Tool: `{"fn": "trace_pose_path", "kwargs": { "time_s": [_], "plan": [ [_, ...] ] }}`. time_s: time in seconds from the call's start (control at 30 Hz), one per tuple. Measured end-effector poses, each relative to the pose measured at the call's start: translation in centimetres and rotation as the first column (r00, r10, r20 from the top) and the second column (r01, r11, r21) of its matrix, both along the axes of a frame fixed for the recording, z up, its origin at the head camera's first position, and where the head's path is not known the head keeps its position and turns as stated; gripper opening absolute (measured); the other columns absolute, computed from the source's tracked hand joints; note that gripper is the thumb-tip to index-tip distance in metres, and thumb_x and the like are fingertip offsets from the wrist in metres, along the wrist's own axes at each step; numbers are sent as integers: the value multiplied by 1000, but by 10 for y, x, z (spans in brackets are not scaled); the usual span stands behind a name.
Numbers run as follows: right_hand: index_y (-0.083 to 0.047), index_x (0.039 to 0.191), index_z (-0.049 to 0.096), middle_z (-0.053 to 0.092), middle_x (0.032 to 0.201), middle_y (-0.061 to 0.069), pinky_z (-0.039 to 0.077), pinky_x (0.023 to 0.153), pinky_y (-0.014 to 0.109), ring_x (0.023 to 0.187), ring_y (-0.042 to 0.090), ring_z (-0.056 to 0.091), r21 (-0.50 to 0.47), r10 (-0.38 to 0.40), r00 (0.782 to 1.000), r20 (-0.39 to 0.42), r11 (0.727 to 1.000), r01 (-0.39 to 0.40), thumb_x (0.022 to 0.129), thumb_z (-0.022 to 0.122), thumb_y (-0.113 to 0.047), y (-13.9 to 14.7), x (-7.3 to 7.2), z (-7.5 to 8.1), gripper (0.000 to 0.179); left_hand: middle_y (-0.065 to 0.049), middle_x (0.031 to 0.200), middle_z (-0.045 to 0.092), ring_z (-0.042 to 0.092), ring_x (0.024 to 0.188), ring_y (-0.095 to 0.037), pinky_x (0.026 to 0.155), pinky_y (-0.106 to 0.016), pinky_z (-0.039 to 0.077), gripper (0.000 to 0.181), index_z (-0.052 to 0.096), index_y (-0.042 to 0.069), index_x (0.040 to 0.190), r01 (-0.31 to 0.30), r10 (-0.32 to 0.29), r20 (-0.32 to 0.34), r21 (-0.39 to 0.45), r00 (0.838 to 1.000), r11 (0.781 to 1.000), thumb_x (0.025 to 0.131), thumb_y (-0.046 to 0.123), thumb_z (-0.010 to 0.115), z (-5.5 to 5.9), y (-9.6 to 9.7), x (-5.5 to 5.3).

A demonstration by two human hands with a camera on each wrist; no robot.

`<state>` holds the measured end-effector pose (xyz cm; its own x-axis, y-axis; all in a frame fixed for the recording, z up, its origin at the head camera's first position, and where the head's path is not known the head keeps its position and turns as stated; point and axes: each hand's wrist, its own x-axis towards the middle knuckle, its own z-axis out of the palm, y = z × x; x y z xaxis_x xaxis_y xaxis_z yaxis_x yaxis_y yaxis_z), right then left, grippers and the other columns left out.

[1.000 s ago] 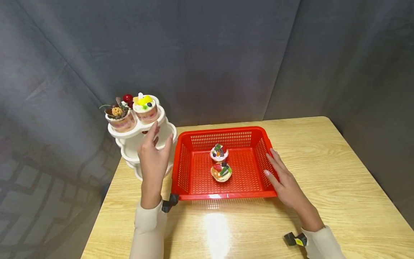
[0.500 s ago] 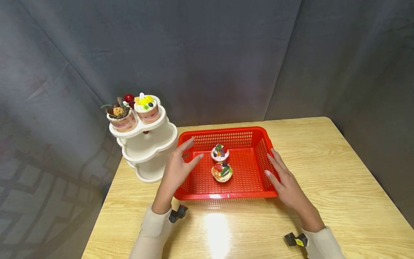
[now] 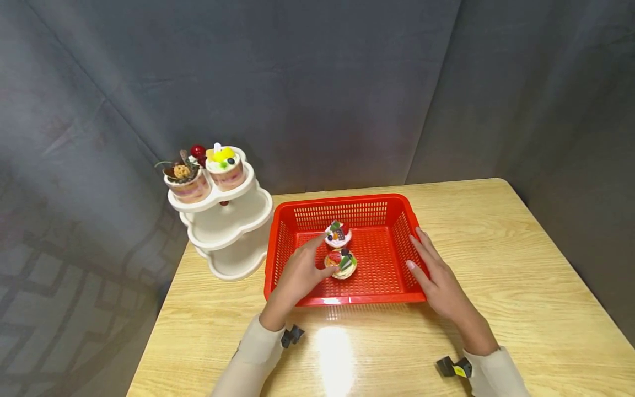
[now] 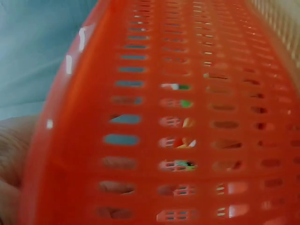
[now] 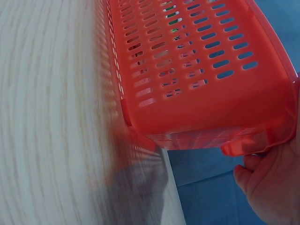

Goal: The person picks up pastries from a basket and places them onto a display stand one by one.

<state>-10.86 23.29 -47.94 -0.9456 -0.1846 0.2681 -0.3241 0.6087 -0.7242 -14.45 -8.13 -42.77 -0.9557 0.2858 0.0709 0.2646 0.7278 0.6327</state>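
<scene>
In the head view, my left hand (image 3: 299, 274) reaches over the near-left side of a red plastic basket (image 3: 374, 299). Its thumb overlaps the left side of the nearer fruit-topped cupcake (image 3: 345, 267), while a forefinger extends toward the farther cream-topped cupcake (image 3: 339, 236). Thumb and forefinger stand apart. My right hand (image 3: 439, 286) rests on the basket's right rim with fingers extended and the thumb over the edge. The right wrist view shows that hand (image 5: 276, 183) against the outer corner. Basket wall (image 4: 154, 150) fills the left wrist view, hiding most of the left hand.
Left of the basket stands a white tiered stand (image 3: 233, 218). Its top tier carries a chocolate-topped dessert cup (image 3: 190, 184), a yellow-fruit dessert cup (image 3: 225, 168) and red cherries (image 3: 198, 151). A wooden table (image 3: 501, 264) lies beneath, with grey curtain (image 3: 317, 94) behind.
My left hand has moved from beside the white stand, rightward and down over the basket to the cupcakes. My right hand stays on the basket's right rim.
</scene>
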Motion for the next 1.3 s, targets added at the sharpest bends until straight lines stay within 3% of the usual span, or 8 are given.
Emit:
{"fn": "trace_pose_path", "kwargs": {
  "time_s": [0.27,0.6,0.87,1.3],
  "plan": [
    [-8,160,28,12,170,7,18,119,61,155,36,10,2,1,1000,-1,1000,-1,106,54,-23,0,1,1,61,-19,145,55,53,132,-37,108,-52,44,85,48,-1,147,-13,16,34,-94,999,996,79,27,89,-13,7,0],
    [-6,160,29,11,170,8,20,116,65,155,34,10,-1,-3,1000,16,1000,3,106,54,-23,-2,6,-1,62,-16,126,65,63,116,-32,98,-50,51,79,53,-1,142,32,-35,-26,-116,999,993,78,27,90,-28,15,3],
    [-6,160,28,10,170,7,20,115,68,155,34,8,-1,-6,1000,19,1000,6,106,53,-25,-4,3,1,62,-13,122,68,64,113,-31,96,-49,51,76,55,3,139,53,-52,6,-108,999,993,75,22,92,-31,15,-6],
    [-7,160,29,10,170,7,21,112,72,155,34,8,-12,-8,999,35,1000,8,106,53,-25,-5,5,3,61,-13,117,71,66,109,-30,96,-44,52,65,61,0,127,70,-68,16,-203,998,977,74,21,93,-33,16,-9]
  ]
}}
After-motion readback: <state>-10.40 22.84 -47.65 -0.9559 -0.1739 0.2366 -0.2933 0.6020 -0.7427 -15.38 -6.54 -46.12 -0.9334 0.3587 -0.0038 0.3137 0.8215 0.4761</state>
